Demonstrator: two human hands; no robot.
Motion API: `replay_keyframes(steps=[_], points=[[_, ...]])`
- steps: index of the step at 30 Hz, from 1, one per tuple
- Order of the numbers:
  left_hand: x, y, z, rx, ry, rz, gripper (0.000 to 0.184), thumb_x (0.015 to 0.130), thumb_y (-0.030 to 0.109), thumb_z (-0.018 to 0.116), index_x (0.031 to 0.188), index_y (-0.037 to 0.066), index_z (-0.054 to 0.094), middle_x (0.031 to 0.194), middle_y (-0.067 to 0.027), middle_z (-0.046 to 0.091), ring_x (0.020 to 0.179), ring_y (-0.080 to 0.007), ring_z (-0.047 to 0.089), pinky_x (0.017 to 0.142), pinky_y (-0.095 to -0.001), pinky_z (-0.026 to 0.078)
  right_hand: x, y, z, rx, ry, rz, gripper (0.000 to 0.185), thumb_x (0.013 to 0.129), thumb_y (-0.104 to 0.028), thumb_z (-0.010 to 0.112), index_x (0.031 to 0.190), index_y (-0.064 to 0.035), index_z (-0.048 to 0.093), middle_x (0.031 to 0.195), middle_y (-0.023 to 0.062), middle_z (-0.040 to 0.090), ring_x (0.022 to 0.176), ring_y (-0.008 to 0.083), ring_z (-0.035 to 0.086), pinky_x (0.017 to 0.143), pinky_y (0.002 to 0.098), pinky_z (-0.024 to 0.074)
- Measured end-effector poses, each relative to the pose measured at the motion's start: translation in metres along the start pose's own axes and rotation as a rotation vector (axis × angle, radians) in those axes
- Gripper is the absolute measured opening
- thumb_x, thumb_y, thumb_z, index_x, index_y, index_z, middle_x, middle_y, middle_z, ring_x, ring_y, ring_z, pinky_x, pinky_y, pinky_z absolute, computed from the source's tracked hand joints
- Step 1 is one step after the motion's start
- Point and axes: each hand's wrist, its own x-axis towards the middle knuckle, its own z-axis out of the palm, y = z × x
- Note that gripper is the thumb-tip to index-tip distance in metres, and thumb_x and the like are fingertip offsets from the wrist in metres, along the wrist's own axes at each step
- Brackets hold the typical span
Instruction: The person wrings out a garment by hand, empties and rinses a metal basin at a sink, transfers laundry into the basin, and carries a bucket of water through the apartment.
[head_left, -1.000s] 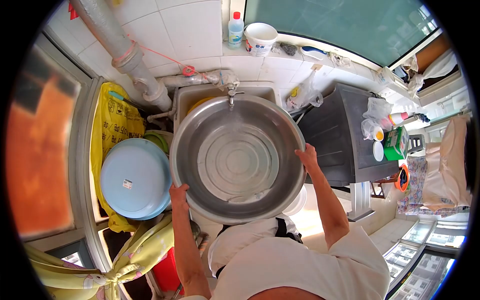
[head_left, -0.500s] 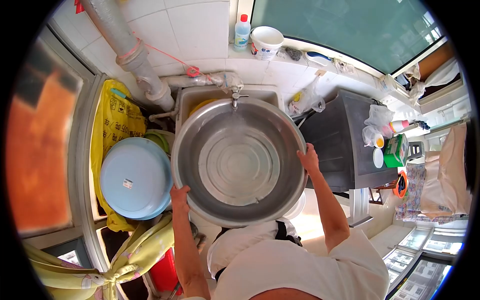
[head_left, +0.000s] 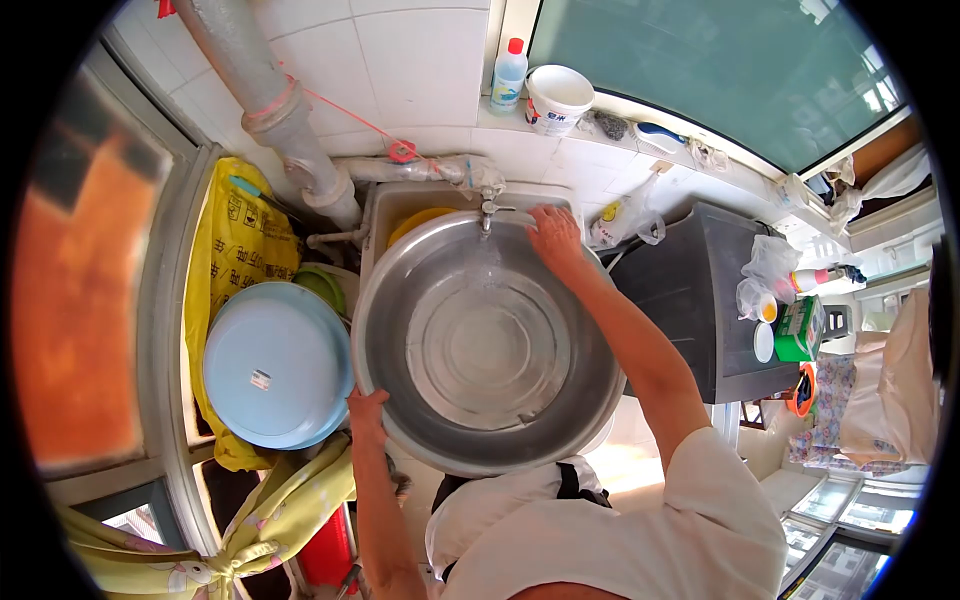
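A large grey metal basin [head_left: 590, 400] rests over the sink [head_left: 385, 200], under the tap [head_left: 487, 210]. Water lies in it, its surface disturbed below the spout. My left hand [head_left: 368, 410] is closed around the basin's near-left rim. At the far rim, just right of the tap, is my right hand [head_left: 556, 238], its fingers stretched toward the tap handle. Whether those fingertips touch the rim or the handle is unclear. Part of a yellow item [head_left: 415, 222] shows behind the basin.
Left of the basin are a light-blue basin [head_left: 270, 350] and a yellow printed bag [head_left: 235, 245]. A dark grey cabinet [head_left: 670, 290] stands to the right. The sill holds a bottle [head_left: 508, 80], a white tub [head_left: 558, 100] and a brush [head_left: 660, 135]. A pipe [head_left: 290, 125] runs down the wall.
My right hand has left the basin's right rim and moved up to the far rim near the tap. My left hand still holds the left rim. The whole view has shifted slightly.
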Motion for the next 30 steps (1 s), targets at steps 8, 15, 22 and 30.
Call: replay_keyframes(steps=[8,15,22,30], points=[[-0.006,0.003,0.005,-0.042,0.017,0.003,0.063,0.073,-0.009,0.058,0.134,0.002,0.055,0.12,-0.0113,0.064,0.104,-0.0276,0.062,0.088,-0.0413,0.053,0.066,-0.027,0.03,-0.382,-0.239,-0.126,0.038,0.09,-0.042,0.068,0.114,-0.0121,0.069,0.117,0.011,0.066,0.116,0.0264,0.062,0.112,0.0507,0.0351],[-0.006,-0.002,0.006,-0.024,0.048,0.103,0.055,0.073,-0.005,0.06,0.128,-0.002,0.06,0.108,-0.014,0.067,0.092,-0.0281,0.065,0.081,-0.0413,0.055,0.08,-0.034,0.036,-0.513,-0.323,-0.237,0.037,0.092,-0.048,0.063,0.104,-0.0145,0.074,0.105,0.0079,0.07,0.106,0.0239,0.065,0.107,0.0519,0.0367],[-0.002,-0.005,0.004,-0.014,0.095,0.105,0.056,0.071,-0.007,0.06,0.127,-0.002,0.06,0.108,-0.0133,0.067,0.091,-0.0275,0.066,0.081,-0.0411,0.055,0.08,-0.063,0.04,-0.126,-0.361,0.179,0.037,0.093,-0.041,0.058,0.105,-0.0098,0.074,0.113,0.0138,0.071,0.11,0.0324,0.066,0.099,0.0484,0.0463],[0.005,-0.012,-0.001,-0.067,0.016,0.095,0.058,0.07,-0.008,0.058,0.127,-0.001,0.06,0.106,-0.0139,0.068,0.088,-0.0287,0.068,0.079,-0.0412,0.056,0.076,-0.058,0.061,0.14,-0.217,0.5,0.042,0.088,-0.048,0.063,0.105,-0.0111,0.075,0.11,0.0159,0.072,0.107,0.0365,0.067,0.096,0.0458,0.0495]])
